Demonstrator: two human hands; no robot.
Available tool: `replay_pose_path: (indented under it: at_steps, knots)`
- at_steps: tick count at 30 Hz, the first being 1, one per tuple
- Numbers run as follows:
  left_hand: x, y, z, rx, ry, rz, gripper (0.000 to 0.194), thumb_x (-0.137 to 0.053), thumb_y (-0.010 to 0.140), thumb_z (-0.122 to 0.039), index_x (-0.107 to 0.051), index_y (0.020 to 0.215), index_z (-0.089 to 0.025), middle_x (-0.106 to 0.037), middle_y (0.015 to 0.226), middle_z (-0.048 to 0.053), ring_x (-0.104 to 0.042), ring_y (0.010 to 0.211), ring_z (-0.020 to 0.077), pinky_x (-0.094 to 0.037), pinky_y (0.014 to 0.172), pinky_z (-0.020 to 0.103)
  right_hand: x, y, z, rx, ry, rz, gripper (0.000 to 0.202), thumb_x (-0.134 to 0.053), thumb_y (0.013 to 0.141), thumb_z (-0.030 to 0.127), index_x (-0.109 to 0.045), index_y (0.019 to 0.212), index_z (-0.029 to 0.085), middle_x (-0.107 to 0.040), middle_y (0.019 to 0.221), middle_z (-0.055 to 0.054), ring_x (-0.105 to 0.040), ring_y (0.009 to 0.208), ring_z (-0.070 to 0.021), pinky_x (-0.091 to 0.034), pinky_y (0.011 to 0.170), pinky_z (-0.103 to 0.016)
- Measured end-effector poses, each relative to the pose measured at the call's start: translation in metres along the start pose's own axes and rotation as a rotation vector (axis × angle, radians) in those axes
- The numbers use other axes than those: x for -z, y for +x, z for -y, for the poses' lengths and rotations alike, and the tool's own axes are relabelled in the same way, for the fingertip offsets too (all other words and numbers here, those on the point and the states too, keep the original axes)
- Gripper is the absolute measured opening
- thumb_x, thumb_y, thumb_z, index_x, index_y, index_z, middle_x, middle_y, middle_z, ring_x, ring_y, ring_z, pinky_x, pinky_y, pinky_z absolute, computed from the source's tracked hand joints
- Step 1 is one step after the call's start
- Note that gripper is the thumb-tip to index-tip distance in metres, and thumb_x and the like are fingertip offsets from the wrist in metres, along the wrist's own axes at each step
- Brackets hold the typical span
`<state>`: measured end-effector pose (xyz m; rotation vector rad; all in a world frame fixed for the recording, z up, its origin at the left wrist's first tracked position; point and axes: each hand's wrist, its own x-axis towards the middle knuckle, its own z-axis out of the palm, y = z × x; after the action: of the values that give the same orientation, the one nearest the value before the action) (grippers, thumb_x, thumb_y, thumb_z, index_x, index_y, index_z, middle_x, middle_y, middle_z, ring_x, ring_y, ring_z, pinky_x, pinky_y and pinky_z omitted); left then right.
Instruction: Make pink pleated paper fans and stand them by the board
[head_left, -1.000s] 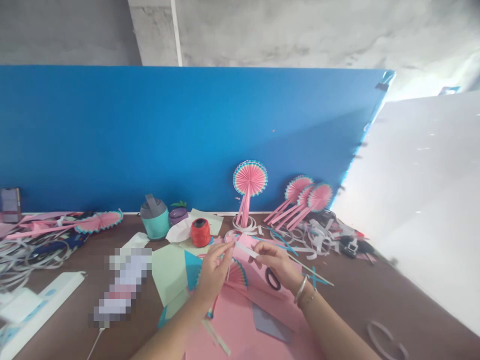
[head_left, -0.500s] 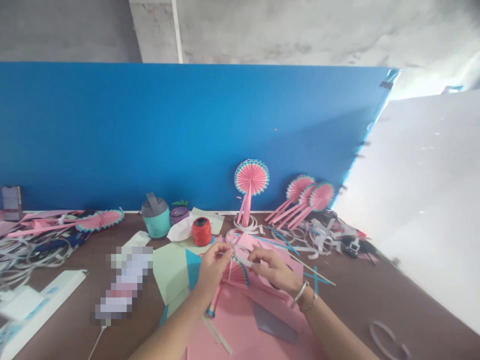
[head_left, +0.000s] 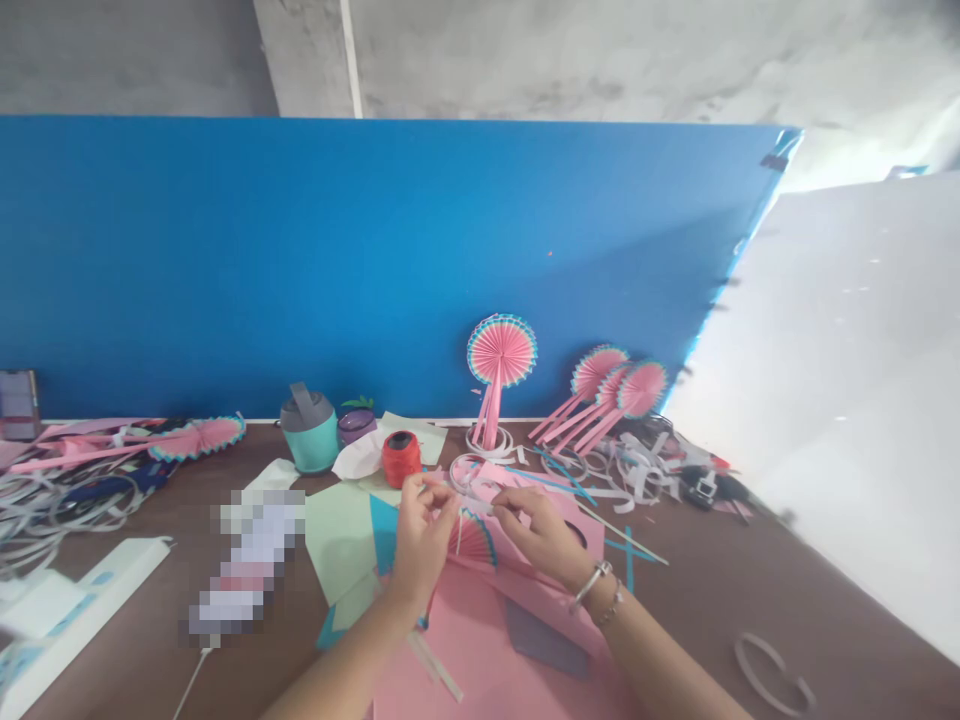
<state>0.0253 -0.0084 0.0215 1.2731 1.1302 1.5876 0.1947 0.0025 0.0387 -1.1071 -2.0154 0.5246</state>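
Note:
A short white strip, which looks like tape (head_left: 475, 505), stretches between my two hands over the paper. My left hand (head_left: 426, 525) pinches its left end between thumb and forefinger. My right hand (head_left: 534, 528), with bracelets at the wrist, pinches the right end with closed fingertips. Just below the hands lies a pink pleated paper fan (head_left: 474, 540) with a blue edge; my left hand partly covers it. Under it are pink paper sheets (head_left: 465, 650).
Finished pink fans stand at the back (head_left: 501, 352) and right (head_left: 641, 390). Behind my left hand are a red thread spool (head_left: 401, 460) and a teal cup (head_left: 311, 440). White tape scraps (head_left: 641, 475) lie right; a power strip (head_left: 90, 610) lies left.
My hands have shifted slightly, and the white strip between them has gone from a downward slant to nearly level. The left hand has turned more upright. The view has tilted a little.

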Motion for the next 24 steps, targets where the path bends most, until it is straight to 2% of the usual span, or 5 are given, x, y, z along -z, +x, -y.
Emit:
replay_pose_path:
  at_steps: [6, 14, 24]
  knots:
    - [-0.0018, 0.0005, -0.0057, -0.014, -0.015, -0.084, 0.025, -0.062, 0.077, -0.027, -0.043, 0.092, -0.021, -0.060, 0.072, -0.003, -0.056, 0.072, 0.0128, -0.040, 0.070, 0.023, 0.0025, 0.0010, 0.0014, 0.018, -0.025, -0.033, 0.021, -0.047, 0.083, 0.021, -0.062, 0.069, 0.018, -0.064, 0.067, -0.002, -0.054, 0.065, -0.0156, -0.041, 0.072, -0.031]
    - [0.0001, 0.0025, -0.0043, -0.023, -0.049, -0.121, 0.029, -0.063, 0.075, -0.027, -0.044, 0.097, -0.021, -0.063, 0.075, -0.002, -0.058, 0.075, 0.0138, -0.043, 0.075, 0.026, 0.0075, 0.0027, -0.0002, -0.024, 0.053, 0.000, 0.022, -0.048, 0.081, 0.020, -0.061, 0.063, 0.019, -0.064, 0.064, -0.001, -0.057, 0.066, -0.0159, -0.042, 0.067, -0.027]
    - [0.0003, 0.0018, -0.0037, -0.048, -0.036, -0.146, 0.028, -0.064, 0.075, -0.026, -0.046, 0.096, -0.020, -0.064, 0.075, -0.001, -0.061, 0.077, 0.0151, -0.045, 0.076, 0.028, 0.0080, 0.0037, -0.0037, -0.022, 0.053, -0.014, 0.022, -0.049, 0.080, 0.018, -0.062, 0.062, 0.020, -0.066, 0.064, 0.000, -0.059, 0.066, -0.0160, -0.043, 0.070, -0.027]
